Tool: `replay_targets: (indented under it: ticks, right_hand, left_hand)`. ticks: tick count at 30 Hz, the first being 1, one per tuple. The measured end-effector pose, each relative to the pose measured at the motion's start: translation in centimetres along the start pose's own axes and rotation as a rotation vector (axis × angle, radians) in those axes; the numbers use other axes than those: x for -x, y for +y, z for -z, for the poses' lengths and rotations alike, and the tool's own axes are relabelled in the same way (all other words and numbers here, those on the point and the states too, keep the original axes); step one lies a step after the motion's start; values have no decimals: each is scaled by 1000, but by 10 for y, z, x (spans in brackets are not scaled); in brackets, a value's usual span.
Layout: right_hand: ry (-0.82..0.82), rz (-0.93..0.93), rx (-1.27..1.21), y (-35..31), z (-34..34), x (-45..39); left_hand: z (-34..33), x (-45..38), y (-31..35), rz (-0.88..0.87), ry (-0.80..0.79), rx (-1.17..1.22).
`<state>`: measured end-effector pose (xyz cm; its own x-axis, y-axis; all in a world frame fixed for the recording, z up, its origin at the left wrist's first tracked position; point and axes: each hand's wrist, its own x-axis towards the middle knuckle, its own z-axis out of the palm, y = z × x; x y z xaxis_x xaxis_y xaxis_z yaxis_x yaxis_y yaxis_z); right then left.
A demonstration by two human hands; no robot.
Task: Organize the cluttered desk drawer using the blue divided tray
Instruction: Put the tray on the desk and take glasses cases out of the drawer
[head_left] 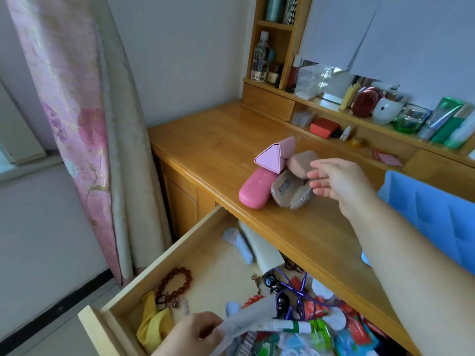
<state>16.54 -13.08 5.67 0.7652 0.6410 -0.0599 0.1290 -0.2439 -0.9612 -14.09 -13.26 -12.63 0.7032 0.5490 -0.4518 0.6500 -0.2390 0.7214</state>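
The wooden drawer [159,263] stands pulled out under the desk, its near right part full of mixed clutter [303,330]. My left hand [195,335] grips a grey-white wrapper [254,314] at the bottom of the view, over the drawer. My right hand [336,183] hovers with relaxed fingers over the desk, just right of a pile of cases: a pink hard case [254,191], a lilac triangular case [272,156] and beige-brown pouches [290,188]. It holds nothing. The blue divided tray [431,209] lies on the desk at the right, partly behind my right forearm.
In the drawer lie a brown bead bracelet [177,281], a yellow cloth [154,322], a white tube [262,250] and purple cord [298,289]. The back shelf [359,119] carries bottles, jars, tubes and a red box [323,127]. A pink curtain [77,124] hangs at the left.
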Motion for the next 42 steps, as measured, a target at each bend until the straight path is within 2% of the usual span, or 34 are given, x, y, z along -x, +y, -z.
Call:
replay_targets:
  ticks: [2, 4, 7, 9, 12, 14, 18, 21, 23, 25, 31, 33, 36, 38, 40, 42]
  right_hand:
    - [-28, 157, 76, 17, -3, 27]
    - [-203, 284, 164, 44, -9, 64]
    - [-542, 276, 453, 99, -22, 112]
    - [-614, 274, 694, 137, -32, 122]
    - [-461, 270, 957, 170, -46, 108]
    - [-337, 220, 978, 179, -58, 90]
    - [-266, 96, 1100, 196, -83, 69]
    - [-178, 151, 1170, 195, -84, 77]
    - [-153, 236, 1056, 188, -76, 95]
    - [-173, 297, 840, 177, -62, 121]
    - [-320, 296, 84, 106, -13, 179]
    - [-188, 360, -22, 75, -6, 168]
    - [182, 470, 193, 40, -2, 120]
    - [359, 403, 373, 27, -5, 79]
    - [406, 293, 455, 28, -9, 49]
    - [339, 210, 580, 32, -15, 34]
  left_hand:
    - [-6, 0, 4, -43, 10, -113]
    - [-8, 0, 1, -36, 100, -159]
    - [-2, 2, -9, -57, 320, -217]
    - [2, 4, -13, -51, 389, -268]
    - [-1, 1, -19, -57, 377, -326]
    - [-6, 0, -21, -54, 379, -369]
    - [-11, -5, -24, -70, 426, -394]
    - [-11, -6, -26, -78, 436, -390]
    - [-11, -8, -28, -81, 443, -393]
    - [-10, -9, -31, -78, 447, -394]
    - [-11, -11, -33, -47, 428, -375]
    - [-11, -10, -31, -43, 420, -391]
    - [-11, -10, -30, -31, 399, -412]
    - [-11, -10, -29, -19, 378, -423]
    - [-11, -9, -28, 4, 368, -427]
    - [-11, -9, -26, 27, 361, -435]
